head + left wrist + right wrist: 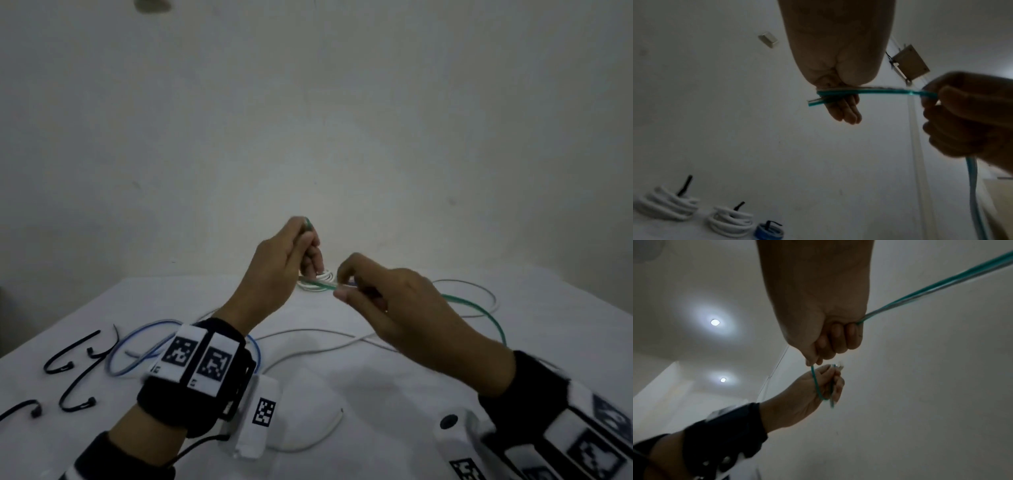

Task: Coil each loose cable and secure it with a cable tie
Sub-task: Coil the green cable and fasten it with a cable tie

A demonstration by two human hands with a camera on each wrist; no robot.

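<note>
A green cable (pixel 479 310) runs from the table up into both hands. My left hand (pixel 291 257) is raised above the table and grips the cable's free end (pixel 869 92), one turn of it lying across the fingers (pixel 818 386). My right hand (pixel 363 287) pinches the same cable (pixel 931 290) a short way along, level with and right of the left hand. A taut stretch spans between the two hands. The rest of the green cable trails off to the right over the white table (pixel 376 377).
Several black cable ties (pixel 72 353) lie at the table's left. A loose blue cable (pixel 137 349) and loose white cables (pixel 325 335) sprawl across the middle. Two tied white coils (pixel 668 204) and a tied blue coil (pixel 768 232) sit by the wall.
</note>
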